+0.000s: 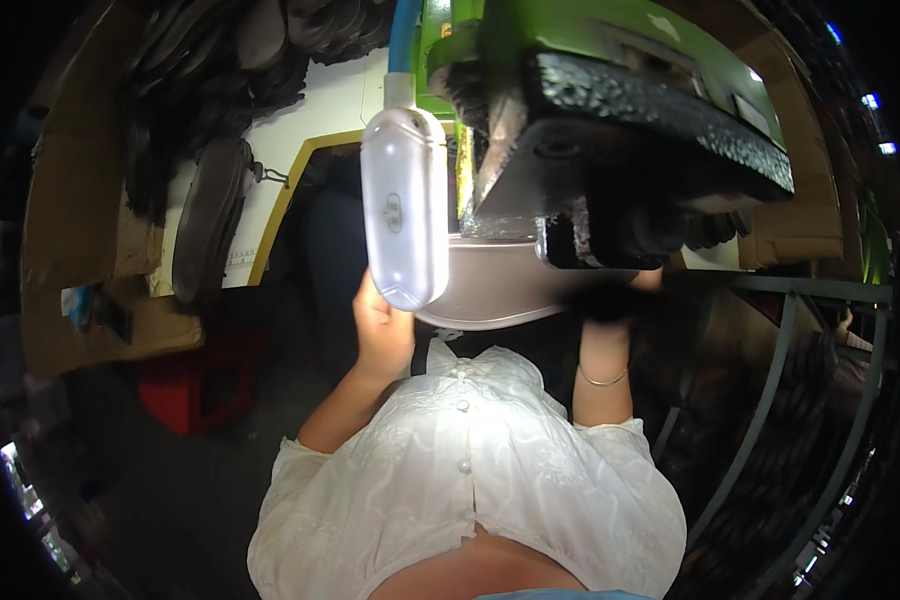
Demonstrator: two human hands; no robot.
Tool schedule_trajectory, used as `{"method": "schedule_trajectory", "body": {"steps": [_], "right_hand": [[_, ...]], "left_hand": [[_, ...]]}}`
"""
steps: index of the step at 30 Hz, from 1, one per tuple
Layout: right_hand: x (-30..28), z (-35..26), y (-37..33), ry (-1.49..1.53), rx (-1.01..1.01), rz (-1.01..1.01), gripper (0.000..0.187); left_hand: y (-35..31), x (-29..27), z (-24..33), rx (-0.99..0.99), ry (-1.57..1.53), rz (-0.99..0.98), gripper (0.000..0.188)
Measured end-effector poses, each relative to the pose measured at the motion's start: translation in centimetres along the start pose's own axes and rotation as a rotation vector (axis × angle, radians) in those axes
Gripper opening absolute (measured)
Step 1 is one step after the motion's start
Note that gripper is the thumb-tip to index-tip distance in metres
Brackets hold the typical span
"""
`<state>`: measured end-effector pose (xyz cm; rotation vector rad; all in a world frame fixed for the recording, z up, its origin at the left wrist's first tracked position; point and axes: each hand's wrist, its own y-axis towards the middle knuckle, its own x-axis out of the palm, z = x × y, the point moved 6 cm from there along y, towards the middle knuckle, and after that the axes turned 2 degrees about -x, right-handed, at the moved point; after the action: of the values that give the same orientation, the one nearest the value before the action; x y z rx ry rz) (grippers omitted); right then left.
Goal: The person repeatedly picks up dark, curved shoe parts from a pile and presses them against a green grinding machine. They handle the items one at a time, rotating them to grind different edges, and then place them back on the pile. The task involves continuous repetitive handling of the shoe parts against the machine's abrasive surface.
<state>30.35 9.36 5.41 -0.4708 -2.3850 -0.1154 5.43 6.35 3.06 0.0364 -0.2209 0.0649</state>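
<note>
The head view, with clock directions read from the middle of the panel (510,285), shows a grey-brown, smooth piece with a rounded near edge, lying between the two hands and partly under the machine (660,115). Whether it is a loose piece or the machine's own bed, I cannot tell.

The left hand (382,325) is at 8 o'clock, close against the panel's left side, perhaps to steady it. Its fingers run behind the lamp (406,215), so I cannot tell whether they pinch or lie spread. The right hand (646,281) is at 3 o'clock, largely lost in darkness and behind black machine parts; its finger state cannot be told either. With one hand to each side, the hold looks chosen for balance.

The white lamp, on a blue stem at 10 o'clock, presumably hangs so close to light the spot beneath the green-and-black machine, which looms at 1 o'clock.

Farther out at 10 o'clock, dark soles (260,50) are heaped on a white table (335,95), likely for easy reach. A single sole (210,215) lies between 9 and 10. A red stool (175,395) stands at 8 o'clock, a metal rack (770,390) at 4.
</note>
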Motion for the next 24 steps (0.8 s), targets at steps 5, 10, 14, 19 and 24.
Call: {"method": "schedule_trajectory", "body": {"steps": [5,10,14,19,24], "right_hand": [[-2.7,7.8,-2.7,0.285,0.009,0.083,0.043],[2.6,8.5,-4.4,0.153,0.049,-0.184,0.046],[3.6,8.0,-4.1,-0.061,0.091,-0.292,0.045],[5.0,5.4,-2.7,-0.357,0.193,-0.492,0.033],[9.1,2.6,-1.9,-0.616,-0.046,-0.747,0.018]], "left_hand": [[1.3,-5.1,0.9,0.055,0.182,0.155,0.027],[1.8,-8.7,-0.4,0.032,0.268,0.224,0.025],[1.1,-9.6,-3.2,0.017,0.471,0.169,0.028],[-1.8,-5.9,-8.1,-0.392,0.501,-0.190,0.026],[-4.0,1.7,-9.2,-0.468,0.729,-0.791,0.028]]}}
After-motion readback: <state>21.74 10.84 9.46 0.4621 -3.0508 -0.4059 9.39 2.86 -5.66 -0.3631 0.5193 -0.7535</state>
